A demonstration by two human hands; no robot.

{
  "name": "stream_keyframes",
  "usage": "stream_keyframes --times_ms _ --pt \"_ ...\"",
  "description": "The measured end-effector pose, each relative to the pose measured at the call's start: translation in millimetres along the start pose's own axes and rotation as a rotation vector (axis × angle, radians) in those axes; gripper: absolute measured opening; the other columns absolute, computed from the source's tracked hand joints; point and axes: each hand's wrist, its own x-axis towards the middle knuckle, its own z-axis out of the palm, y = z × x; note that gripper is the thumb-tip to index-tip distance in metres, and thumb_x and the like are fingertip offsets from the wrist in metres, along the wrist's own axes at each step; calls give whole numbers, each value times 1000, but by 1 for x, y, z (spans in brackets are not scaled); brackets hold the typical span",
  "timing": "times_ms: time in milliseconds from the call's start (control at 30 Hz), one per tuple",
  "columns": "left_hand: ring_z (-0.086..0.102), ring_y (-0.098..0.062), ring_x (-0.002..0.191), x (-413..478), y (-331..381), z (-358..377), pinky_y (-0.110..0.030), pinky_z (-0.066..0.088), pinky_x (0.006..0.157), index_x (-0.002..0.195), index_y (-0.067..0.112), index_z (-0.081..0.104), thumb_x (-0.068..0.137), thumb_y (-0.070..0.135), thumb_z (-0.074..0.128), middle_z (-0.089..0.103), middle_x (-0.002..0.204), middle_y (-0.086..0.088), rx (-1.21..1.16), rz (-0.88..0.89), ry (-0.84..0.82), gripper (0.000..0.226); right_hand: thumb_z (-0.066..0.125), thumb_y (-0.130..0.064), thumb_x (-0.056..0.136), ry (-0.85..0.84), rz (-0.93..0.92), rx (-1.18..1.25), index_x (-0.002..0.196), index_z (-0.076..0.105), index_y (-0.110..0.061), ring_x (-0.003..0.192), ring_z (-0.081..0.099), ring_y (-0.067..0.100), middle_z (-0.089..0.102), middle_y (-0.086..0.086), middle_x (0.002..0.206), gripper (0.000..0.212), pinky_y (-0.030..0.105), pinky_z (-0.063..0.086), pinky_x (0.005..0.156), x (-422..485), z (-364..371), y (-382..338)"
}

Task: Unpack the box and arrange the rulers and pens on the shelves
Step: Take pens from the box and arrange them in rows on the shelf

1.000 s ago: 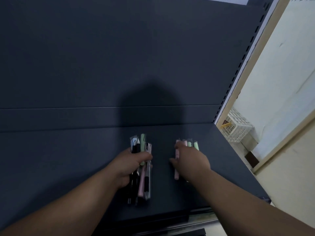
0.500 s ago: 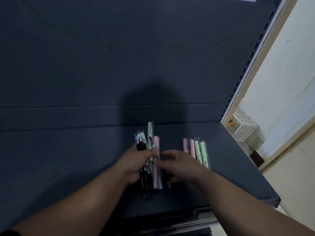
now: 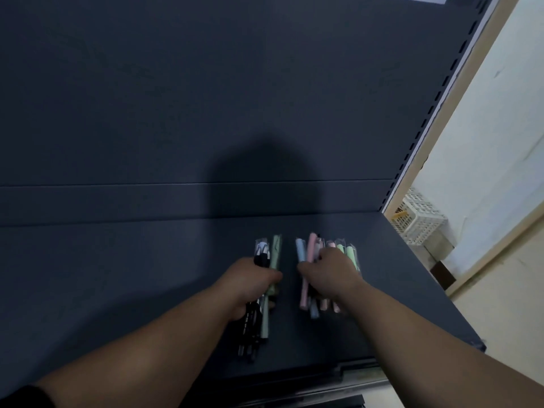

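Two pen bundles (image 3: 275,251), gripped by left hand (image 3: 250,281) and right hand (image 3: 329,273); print blurred.

**Dim shelf, bright right edge**

The dark shelf (image 3: 147,275) and its back panel (image 3: 206,83) fill most of the frame and look dim and flat, with little texture. A large, soft-edged shadow (image 3: 265,178) falls on the panel at centre, just above the hands, so the light comes from behind the camera. The pale wall (image 3: 485,128) at the right edge is far brighter and almost washed out. Motion blur smears the right hand (image 3: 329,275) and the pastel pens (image 3: 310,248) under it. The left hand (image 3: 250,287) and its dark pens (image 3: 250,334) are also soft. Straight lines lean and bow toward the right edge, and the white basket (image 3: 418,219) there is hazy.
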Motion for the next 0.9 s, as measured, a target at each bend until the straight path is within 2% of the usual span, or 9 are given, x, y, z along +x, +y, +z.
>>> stream_keyframes --times_ms 133,167,233,267,333,533,700,800,900 --pt "69 -31 72 4 6 9 -46 60 70 78 8 66 74 11 62 69 78 -16 231 3 25 7 61 -31 88 -19 1 -142 105 57 -5 63 58 16 61 5 83 32 15 37 42 5 -8 2" --pt "71 -31 74 5 7 9 -47 60 71 80 8 67 72 13 62 71 81 -16 286 1 21 11 59 -32 90 -35 -30 -201 113 57 -5 76 63 20 64 10 95 36 13 42 50 5 -9 2" --pt "71 -25 70 6 9 11 -39 60 69 85 7 69 74 11 63 72 81 -14 341 -3 -5 13 51 -29 96 -97 -84 -339 136 46 -6 125 53 29 53 19 137 46 22 46 91 4 -12 2" --pt "72 -22 67 7 9 12 -36 60 67 87 6 69 76 9 64 73 80 -13 358 -2 -8 13 48 -28 98 -114 -100 -384 143 39 -6 137 41 28 43 15 148 51 29 38 106 4 -11 2" --pt "72 -20 68 11 8 13 -35 60 68 89 6 69 77 9 65 73 80 -11 402 10 19 13 52 -30 94 -91 -109 -424 144 37 -6 141 34 26 37 11 152 57 36 31 115 5 -10 4" --pt "71 -23 76 21 13 14 -37 59 73 82 6 67 77 12 66 73 80 -10 490 92 167 8 65 -29 85 -16 -99 -298 139 43 -8 117 56 25 53 11 131 62 27 44 98 11 -12 13" --pt "63 -13 69 21 22 24 -22 48 57 81 11 63 77 23 72 66 74 0 695 104 149 16 70 -27 83 -8 -149 -225 127 49 -9 85 54 12 58 4 118 52 14 40 58 14 -15 21" --pt "63 -13 69 19 19 32 -23 49 60 82 13 61 76 24 74 68 79 -1 733 95 131 18 70 -27 83 4 -187 -226 129 51 -10 94 57 13 60 4 119 52 14 41 68 16 -18 26" --pt "66 -12 61 15 13 30 -25 54 57 81 11 64 79 15 71 69 73 -3 491 71 115 9 68 -28 86 11 -187 -96 134 50 -15 81 57 7 64 3 115 53 4 38 55 19 -23 31"
